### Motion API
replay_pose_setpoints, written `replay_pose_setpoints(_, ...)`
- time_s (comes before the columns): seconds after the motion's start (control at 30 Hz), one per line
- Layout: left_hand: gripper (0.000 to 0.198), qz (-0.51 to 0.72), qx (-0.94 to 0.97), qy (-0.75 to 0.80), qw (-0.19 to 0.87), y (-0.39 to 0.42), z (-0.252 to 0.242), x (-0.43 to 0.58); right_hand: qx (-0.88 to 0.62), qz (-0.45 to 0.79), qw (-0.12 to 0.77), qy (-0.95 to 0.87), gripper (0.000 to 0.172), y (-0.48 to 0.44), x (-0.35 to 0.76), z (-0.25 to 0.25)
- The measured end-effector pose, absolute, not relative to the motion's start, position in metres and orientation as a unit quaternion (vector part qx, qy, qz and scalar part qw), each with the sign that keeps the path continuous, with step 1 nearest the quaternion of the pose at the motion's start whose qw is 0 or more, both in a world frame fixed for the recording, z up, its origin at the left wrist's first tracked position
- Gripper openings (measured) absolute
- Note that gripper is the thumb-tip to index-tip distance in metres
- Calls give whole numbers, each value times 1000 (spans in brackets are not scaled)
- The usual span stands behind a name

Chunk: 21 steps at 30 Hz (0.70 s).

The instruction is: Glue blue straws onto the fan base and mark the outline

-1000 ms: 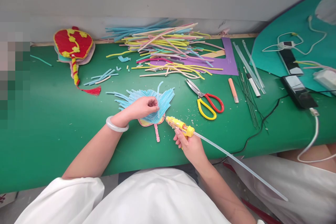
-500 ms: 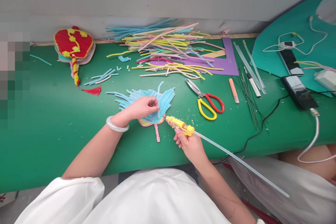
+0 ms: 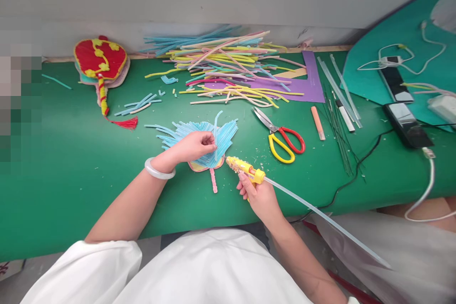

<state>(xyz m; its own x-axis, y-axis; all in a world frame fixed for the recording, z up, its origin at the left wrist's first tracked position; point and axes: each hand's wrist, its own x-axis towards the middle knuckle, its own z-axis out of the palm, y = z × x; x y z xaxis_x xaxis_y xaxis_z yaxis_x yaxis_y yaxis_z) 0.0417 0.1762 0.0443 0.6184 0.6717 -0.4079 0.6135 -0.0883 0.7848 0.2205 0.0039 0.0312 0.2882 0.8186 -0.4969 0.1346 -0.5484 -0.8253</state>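
Note:
A fan-shaped craft piece (image 3: 228, 135) covered with blue pipe cleaners lies on the green table, its pink handle (image 3: 213, 181) pointing toward me. Over it, my left hand (image 3: 195, 146) pinches a single light blue pipe cleaner (image 3: 215, 128) held roughly upright. My right hand (image 3: 261, 197) is wrapped around a yellow hot glue gun (image 3: 245, 169). The gun's nozzle is just right of the craft piece's lower edge, and a long clear glue stick (image 3: 320, 216) sticks out of its back.
Red-and-yellow-handled scissors (image 3: 280, 135) lie right of the craft piece. Behind are piled coloured pipe cleaners (image 3: 221, 59) and purple card (image 3: 313, 80). A finished-looking red fan (image 3: 101, 59) lies back left. Green wires (image 3: 340, 137), an orange marker (image 3: 318, 123) and a black device (image 3: 408, 126) with cables are right.
The glue gun has shifted very slightly right, its nozzle a little away from the craft piece's edge. My left hand keeps its pinch on the pipe cleaner, nearly still.

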Motion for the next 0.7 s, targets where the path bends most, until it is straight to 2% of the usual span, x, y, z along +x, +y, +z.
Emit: replay_pose_setpoints(0.7,21,35,736,433,519,176,44,42,-727,503,336,-324,69,5,221,32)
